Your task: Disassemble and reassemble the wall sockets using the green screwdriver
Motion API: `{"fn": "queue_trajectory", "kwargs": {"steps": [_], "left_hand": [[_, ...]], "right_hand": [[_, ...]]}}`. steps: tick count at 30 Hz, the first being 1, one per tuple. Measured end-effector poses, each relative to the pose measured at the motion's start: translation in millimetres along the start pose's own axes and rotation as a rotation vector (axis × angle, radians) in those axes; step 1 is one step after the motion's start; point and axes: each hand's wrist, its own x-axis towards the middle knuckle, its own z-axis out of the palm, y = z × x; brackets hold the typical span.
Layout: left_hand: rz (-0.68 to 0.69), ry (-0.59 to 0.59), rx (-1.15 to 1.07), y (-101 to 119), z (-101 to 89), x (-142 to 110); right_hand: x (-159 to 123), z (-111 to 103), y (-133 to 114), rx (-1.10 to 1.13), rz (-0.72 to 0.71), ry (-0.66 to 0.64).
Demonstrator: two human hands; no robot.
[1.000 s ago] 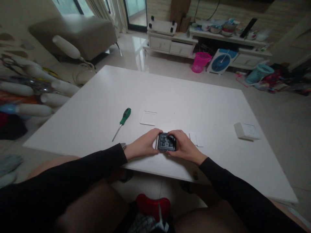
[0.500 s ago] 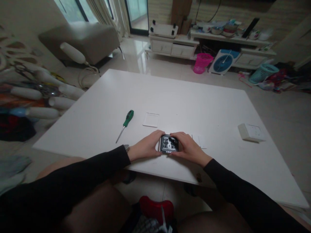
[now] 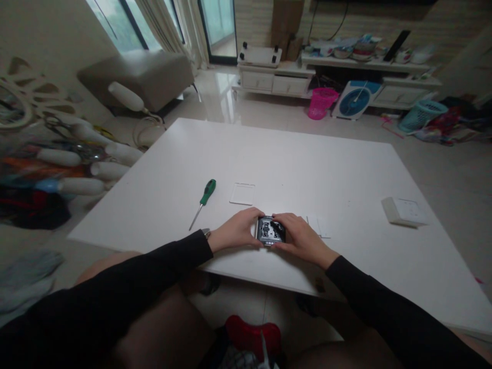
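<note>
Both my hands hold a small dark square switch module [image 3: 269,230] just above the near edge of the white table [image 3: 288,159]. My left hand [image 3: 237,230] grips its left side with curled fingers. My right hand [image 3: 300,237] wraps its right side, thumb on top. A white square cover plate [image 3: 242,193] lies just beyond the hands. Left of it lies a green-handled screwdriver [image 3: 203,202]. Thin white flat pieces [image 3: 318,225] rest beside my right hand.
A white switch box [image 3: 403,211] sits near the table's right edge. White tubes and tools [image 3: 77,164] clutter the left side. Beyond the table stand a grey sofa [image 3: 142,79], a pink basket [image 3: 321,101], a blue fan [image 3: 355,100] and low white cabinets [image 3: 277,82].
The view has shifted slightly, so everything sits a little lower and to the right. Both hands keep hold of the dark module, which looks tilted a bit more toward me.
</note>
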Motion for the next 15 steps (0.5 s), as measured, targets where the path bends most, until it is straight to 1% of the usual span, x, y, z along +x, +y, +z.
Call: {"fn": "queue_trajectory", "kwargs": {"steps": [5,8,11,13,15], "left_hand": [[-0.021,0.021,-0.014,-3,1.6,-1],[-0.028,0.026,-0.032,-5,2.6,-2],[-0.031,0.023,-0.031,-5,2.3,-3],[-0.041,0.014,-0.027,-3,1.6,-3],[-0.049,0.004,-0.030,-2,1.1,-4]], "right_hand": [[1,5,-5,0.070,0.038,0.015],[2,1,-4,0.148,0.091,0.054],[1,-16,12,0.134,0.186,0.128],[-1,-32,28,0.038,0.234,0.154],[-4,-45,45,-0.114,0.261,0.152]]}}
